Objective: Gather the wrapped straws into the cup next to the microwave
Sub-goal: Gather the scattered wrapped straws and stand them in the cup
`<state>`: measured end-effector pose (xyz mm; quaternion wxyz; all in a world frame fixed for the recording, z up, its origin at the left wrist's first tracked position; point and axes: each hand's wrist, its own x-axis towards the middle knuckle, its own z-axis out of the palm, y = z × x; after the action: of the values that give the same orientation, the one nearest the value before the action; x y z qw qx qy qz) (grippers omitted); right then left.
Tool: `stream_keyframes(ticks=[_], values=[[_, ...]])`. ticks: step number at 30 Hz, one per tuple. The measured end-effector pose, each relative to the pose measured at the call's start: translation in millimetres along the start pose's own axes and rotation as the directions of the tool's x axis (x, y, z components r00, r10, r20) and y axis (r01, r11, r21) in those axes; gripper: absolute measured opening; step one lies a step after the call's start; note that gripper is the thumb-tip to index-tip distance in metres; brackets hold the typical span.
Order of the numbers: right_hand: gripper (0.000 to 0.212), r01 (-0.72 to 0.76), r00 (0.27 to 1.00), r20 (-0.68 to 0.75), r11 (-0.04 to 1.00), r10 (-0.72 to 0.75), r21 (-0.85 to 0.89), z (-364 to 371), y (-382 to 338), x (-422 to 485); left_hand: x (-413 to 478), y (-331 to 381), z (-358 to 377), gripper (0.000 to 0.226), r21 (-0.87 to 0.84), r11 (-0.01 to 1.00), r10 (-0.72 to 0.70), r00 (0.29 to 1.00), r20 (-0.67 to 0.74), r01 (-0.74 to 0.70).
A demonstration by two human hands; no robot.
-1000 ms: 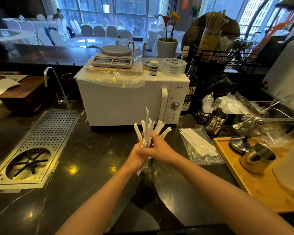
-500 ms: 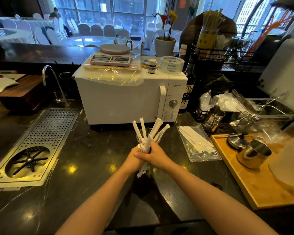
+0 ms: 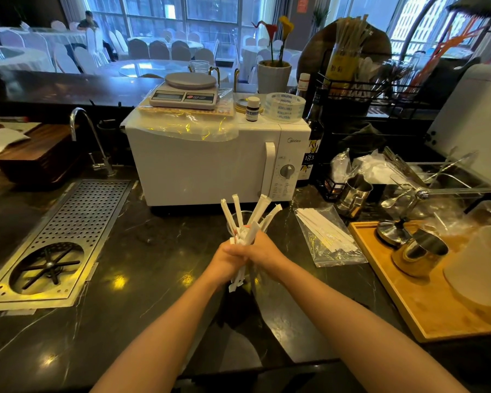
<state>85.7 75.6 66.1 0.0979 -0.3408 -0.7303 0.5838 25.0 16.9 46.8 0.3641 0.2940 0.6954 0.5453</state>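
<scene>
A bundle of white paper-wrapped straws (image 3: 245, 219) fans upward from both my hands at the middle of the dark counter. My left hand (image 3: 224, 260) and my right hand (image 3: 262, 252) are clasped together around the bundle's middle, and the lower ends stick out below my hands. A clear cup (image 3: 245, 215) stands just behind the hands, in front of the white microwave (image 3: 210, 163); the straws and my fingers hide most of it. Whether the straw tips touch the cup cannot be told.
A clear plastic bag (image 3: 328, 236) with more wrapped straws lies to the right. Further right, a wooden tray (image 3: 425, 307) carries a steel jug (image 3: 421, 253). A perforated metal drain grate (image 3: 54, 245) sits left, with a tap (image 3: 90, 137) behind it.
My clasped hands have sunk with the straw bundle towards the counter and the cup, so the straw tops now end below the microwave door handle. The bundle has fanned out a little more.
</scene>
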Motion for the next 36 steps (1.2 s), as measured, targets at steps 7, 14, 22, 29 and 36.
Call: stream_keyframes(ticks=[7, 14, 22, 29, 36], values=[[0.051, -0.015, 0.999, -0.03, 1.0, 0.015, 0.006, -2, -12, -2, -4, 9, -2, 0.031, 0.101, 0.991, 0.077, 0.994, 0.082, -0.085], [0.017, 0.095, 0.99, -0.122, 0.969, -0.068, 0.228, -2, -26, -2, -2, 8, -7, 0.025, 0.081, 0.997, -0.001, 0.998, 0.07, -0.005], [0.031, 0.396, 0.877, -0.242, 0.91, -0.415, -0.122, -9, -36, -4, -2, 7, -3, 0.027, 0.058, 0.998, -0.024, 0.999, 0.041, 0.022], [0.039, 0.325, 0.927, -0.032, 0.843, -0.374, -0.429, -9, -22, 0, -2, 5, -1, 0.028, 0.065, 0.997, 0.031, 0.998, 0.056, -0.035], [0.04, 0.243, 0.966, 0.067, 0.781, -0.251, -0.576, -2, -13, 1, 2, 0, 2, 0.037, 0.184, 0.983, -0.002, 0.999, 0.05, -0.007]])
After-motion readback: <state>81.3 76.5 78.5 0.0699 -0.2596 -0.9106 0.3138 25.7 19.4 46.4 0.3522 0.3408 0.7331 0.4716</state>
